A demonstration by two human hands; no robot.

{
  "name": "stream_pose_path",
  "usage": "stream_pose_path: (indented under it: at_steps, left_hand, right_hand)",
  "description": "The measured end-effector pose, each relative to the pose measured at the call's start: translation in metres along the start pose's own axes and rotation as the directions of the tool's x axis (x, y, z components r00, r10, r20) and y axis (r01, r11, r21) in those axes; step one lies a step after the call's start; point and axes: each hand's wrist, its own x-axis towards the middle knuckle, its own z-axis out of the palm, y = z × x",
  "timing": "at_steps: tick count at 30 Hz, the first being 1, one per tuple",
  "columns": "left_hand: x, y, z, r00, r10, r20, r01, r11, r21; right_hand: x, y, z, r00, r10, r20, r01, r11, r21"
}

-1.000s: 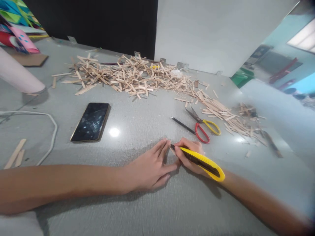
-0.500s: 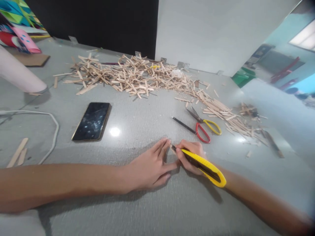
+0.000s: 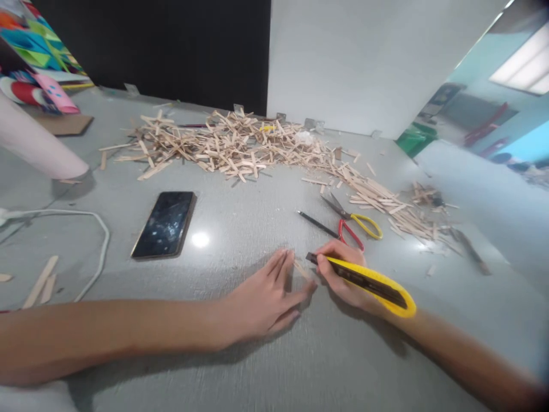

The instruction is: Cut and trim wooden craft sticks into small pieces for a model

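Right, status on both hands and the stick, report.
Left hand flat, fingertips pinning small wooden stick to table. Right hand gripping yellow utility knife, tip just beside stick. Scissors and pencil lie beyond, apart.

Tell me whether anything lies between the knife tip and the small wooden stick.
Nothing visible does. The yellow knife in the right hand points at the stick, pinned under the left hand.
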Motion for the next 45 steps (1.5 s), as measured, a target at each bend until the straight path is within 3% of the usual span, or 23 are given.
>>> stream_pose_path:
  at_steps: [5,8,12,14,16,18,21,25,28,30,33,35,38,41,45]
  left_hand:
    - [-0.002,0.007,0.003,0.997,-0.048,-0.053,0.059,0.973,0.225]
    - [0.002,0.002,0.002,0.991,-0.131,0.011,0.128,0.982,0.143]
    - [0.008,-0.009,-0.002,0.979,-0.173,0.111,0.174,0.985,0.001]
    - [0.008,-0.014,-0.003,0.974,-0.181,0.132,0.19,0.98,-0.056]
    - [0.006,-0.017,-0.003,0.966,-0.209,0.156,0.229,0.965,-0.128]
    - [0.005,-0.021,-0.007,0.949,-0.262,0.176,0.295,0.934,-0.201]
    - [0.008,-0.032,-0.021,0.913,-0.355,0.202,0.405,0.853,-0.33]
    - [0.017,-0.048,-0.052,0.882,-0.415,0.225,0.47,0.724,-0.505]
    - [0.022,-0.054,-0.065,0.847,-0.446,0.288,0.498,0.478,-0.723]
    - [0.024,-0.056,-0.063,0.832,-0.427,0.355,0.505,0.319,-0.802]
    - [0.026,-0.059,-0.047,0.824,-0.358,0.438,0.535,0.239,-0.811]
    - [0.027,-0.061,-0.032,0.811,-0.316,0.492,0.564,0.204,-0.8]
    - [0.027,-0.064,-0.015,0.787,-0.279,0.55,0.605,0.171,-0.778]
    - [0.027,-0.066,-0.01,0.77,-0.271,0.577,0.627,0.157,-0.763]
    - [0.027,-0.065,-0.012,0.762,-0.265,0.591,0.637,0.141,-0.758]
  right_hand:
    - [0.018,0.004,-0.014,0.987,0.105,0.124,-0.121,0.985,0.125]
    - [0.026,0.012,-0.026,0.965,0.15,0.217,-0.219,0.913,0.345]
    - [0.033,0.01,-0.045,0.911,0.096,0.4,-0.302,0.818,0.49]
    - [0.036,0.007,-0.049,0.895,0.114,0.43,-0.373,0.719,0.587]
    - [0.038,0.006,-0.046,0.882,0.196,0.429,-0.458,0.576,0.678]
    - [0.039,0.008,-0.041,0.86,0.288,0.422,-0.511,0.494,0.703]
    - [0.04,0.01,-0.037,0.849,0.348,0.398,-0.528,0.519,0.672]
    - [0.04,0.001,-0.049,0.851,0.36,0.382,-0.524,0.632,0.571]
    - [0.04,-0.009,-0.069,0.894,0.3,0.332,-0.429,0.783,0.45]
    - [0.04,-0.016,-0.081,0.92,0.203,0.335,-0.309,0.902,0.301]
    - [0.038,-0.02,-0.088,0.921,0.105,0.375,-0.084,0.994,-0.071]
    - [0.035,-0.018,-0.083,0.902,0.034,0.431,0.11,0.946,-0.306]
    - [0.031,-0.009,-0.065,0.821,0.004,0.571,0.338,0.803,-0.491]
    - [0.027,0.0,-0.049,0.771,0.025,0.636,0.423,0.726,-0.542]
    - [0.026,0.006,-0.043,0.765,-0.027,0.643,0.466,0.712,-0.525]
